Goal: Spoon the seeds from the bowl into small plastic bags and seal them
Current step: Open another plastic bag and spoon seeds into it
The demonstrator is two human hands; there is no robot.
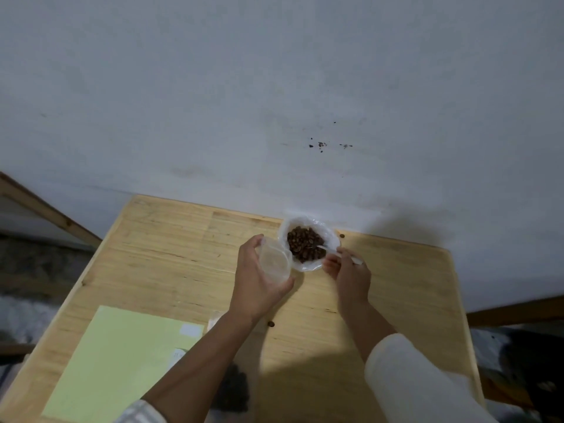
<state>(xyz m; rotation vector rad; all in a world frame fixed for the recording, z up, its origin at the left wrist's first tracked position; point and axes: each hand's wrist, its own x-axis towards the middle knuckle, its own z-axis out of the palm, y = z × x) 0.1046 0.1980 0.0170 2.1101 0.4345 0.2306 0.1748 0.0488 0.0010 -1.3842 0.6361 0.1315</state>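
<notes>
A pale green sheet [122,355] lies at lower left. At centre, the left hand [259,282] curls around a small plastic bag [274,264], mouth held open beside the bowl [308,245] of seeds [305,244]. Right of it, the right hand [351,276] pinches a spoon [335,253], dipped to scoop.

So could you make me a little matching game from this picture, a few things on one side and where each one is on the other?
Things:
1. bag
2. spoon
3. seeds
4. green sheet

Places:
A. flat on the table's near left part
B. in the left hand
C. in the bowl
D. in the right hand, tip at the seeds

Pairs: 1-B, 2-D, 3-C, 4-A
</notes>
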